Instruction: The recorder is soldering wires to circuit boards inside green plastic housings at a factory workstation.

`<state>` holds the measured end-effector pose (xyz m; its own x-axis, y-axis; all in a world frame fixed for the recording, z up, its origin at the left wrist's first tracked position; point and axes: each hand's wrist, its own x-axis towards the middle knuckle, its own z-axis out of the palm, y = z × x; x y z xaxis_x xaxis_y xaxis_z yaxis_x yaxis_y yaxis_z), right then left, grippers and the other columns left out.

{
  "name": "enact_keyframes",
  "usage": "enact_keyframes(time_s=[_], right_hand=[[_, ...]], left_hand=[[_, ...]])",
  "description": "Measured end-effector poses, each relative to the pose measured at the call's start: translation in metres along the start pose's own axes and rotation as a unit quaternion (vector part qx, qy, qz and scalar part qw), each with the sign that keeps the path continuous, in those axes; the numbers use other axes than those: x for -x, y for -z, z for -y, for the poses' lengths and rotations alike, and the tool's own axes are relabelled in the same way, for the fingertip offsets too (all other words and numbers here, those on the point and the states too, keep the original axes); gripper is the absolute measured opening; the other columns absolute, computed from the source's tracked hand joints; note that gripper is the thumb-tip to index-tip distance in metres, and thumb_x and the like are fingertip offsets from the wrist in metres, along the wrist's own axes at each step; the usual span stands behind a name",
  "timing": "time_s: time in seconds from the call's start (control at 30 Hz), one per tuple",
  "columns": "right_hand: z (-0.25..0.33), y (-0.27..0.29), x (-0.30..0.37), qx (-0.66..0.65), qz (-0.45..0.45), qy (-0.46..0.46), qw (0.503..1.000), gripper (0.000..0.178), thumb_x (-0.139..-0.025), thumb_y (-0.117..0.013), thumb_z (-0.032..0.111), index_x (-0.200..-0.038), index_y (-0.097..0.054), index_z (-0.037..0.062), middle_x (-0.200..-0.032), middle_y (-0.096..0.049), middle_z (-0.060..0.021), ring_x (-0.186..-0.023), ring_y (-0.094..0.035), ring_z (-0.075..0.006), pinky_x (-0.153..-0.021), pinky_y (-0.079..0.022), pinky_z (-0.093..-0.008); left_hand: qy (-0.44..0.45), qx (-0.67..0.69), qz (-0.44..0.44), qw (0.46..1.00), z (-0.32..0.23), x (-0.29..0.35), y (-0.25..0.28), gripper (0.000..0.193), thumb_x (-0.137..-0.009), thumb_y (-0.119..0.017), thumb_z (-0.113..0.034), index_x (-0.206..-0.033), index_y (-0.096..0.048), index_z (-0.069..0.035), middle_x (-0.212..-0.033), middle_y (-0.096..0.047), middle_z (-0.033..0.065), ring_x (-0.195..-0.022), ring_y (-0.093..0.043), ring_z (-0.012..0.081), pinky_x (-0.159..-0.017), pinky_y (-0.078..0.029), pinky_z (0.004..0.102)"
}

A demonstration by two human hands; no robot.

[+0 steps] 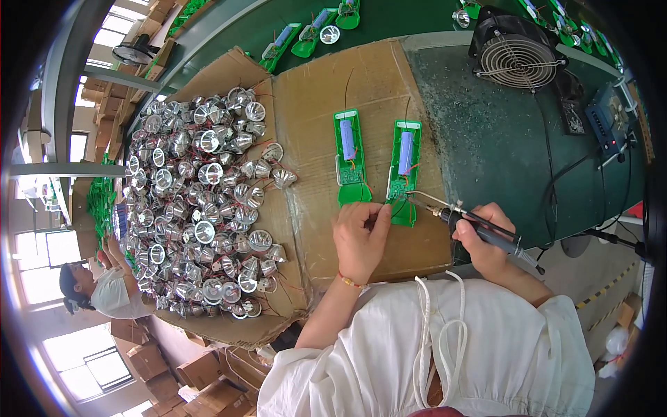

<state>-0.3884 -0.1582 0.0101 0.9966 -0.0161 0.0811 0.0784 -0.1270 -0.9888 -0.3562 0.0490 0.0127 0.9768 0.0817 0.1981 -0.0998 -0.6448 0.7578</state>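
the person's r hand [486, 240] is wrapped snug round a soldering iron [505, 243]. the iron's tip & a thin bent metal tube [431, 201] beside it point left, at the small board [397, 189] in a green case [404, 216]. the l hand [361, 236] is just left of the tip, thumb & pointer close together by the board; can't tell if they pinch a wire, it's too small to see.

the iron is prob light & stiff, but the tip may be hot, so hold only the dark handle. the case lies flat on the cardboard [306, 104], btwn the hands & a bit ahead. it looks like hard, light plastic & could slide, so best to hold its long sides. its red wires [413, 167] look soft & might pull loose, so go easy. the purple battery [406, 153], just past the board, is prob the heavy bit.

ahead of the l hand lies a 2nd green case [353, 194]. further left is a big pile of shiny cups [208, 174]. well past the r hand are a fan [517, 62] & a blue box [603, 124] w/ a red light.
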Motion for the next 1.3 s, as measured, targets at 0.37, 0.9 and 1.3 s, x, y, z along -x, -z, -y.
enact_keyframes(time_s=[0.37, 0.9, 1.3], right_hand=[[-0.003, -0.001, -0.002, -0.043, -0.023, 0.022, 0.999, 0.016, -0.079, -0.063, 0.007, -0.080, -0.048, -0.0003, -0.066, -0.060, -0.0090, -0.059, -0.058, -0.0105, -0.053, -0.046, -0.0243], [-0.006, -0.010, -0.007, -0.052, -0.026, -0.003, 0.998, 0.014, -0.078, -0.060, 0.004, -0.079, -0.047, -0.0010, -0.069, -0.055, -0.0090, -0.057, -0.057, -0.0128, -0.053, -0.047, -0.0246], [-0.003, -0.009, -0.006, -0.093, -0.059, 0.005, 0.994, 0.014, -0.080, -0.058, 0.004, -0.080, -0.045, 0.0001, -0.068, -0.054, -0.0090, -0.055, -0.056, -0.0126, -0.051, -0.048, -0.0251]], left_hand=[[-0.002, 0.002, -0.005, 1.000, 0.002, 0.001, 0.000, 0.012, -0.075, -0.065, -0.012, -0.066, -0.060, -0.006, -0.059, -0.054, 0.0052, -0.058, -0.050, 0.0225, -0.059, -0.037, 0.0345], [0.036, 0.009, -0.005, 0.999, 0.001, 0.000, -0.005, 0.012, -0.075, -0.065, -0.013, -0.066, -0.060, -0.007, -0.061, -0.054, 0.0041, -0.061, -0.050, 0.0222, -0.062, -0.036, 0.0349], [0.023, 0.018, -0.004, 1.000, 0.001, -0.003, -0.004, 0.012, -0.074, -0.064, -0.012, -0.065, -0.059, -0.006, -0.060, -0.054, 0.0046, -0.058, -0.051, 0.0220, -0.058, -0.037, 0.0343]])
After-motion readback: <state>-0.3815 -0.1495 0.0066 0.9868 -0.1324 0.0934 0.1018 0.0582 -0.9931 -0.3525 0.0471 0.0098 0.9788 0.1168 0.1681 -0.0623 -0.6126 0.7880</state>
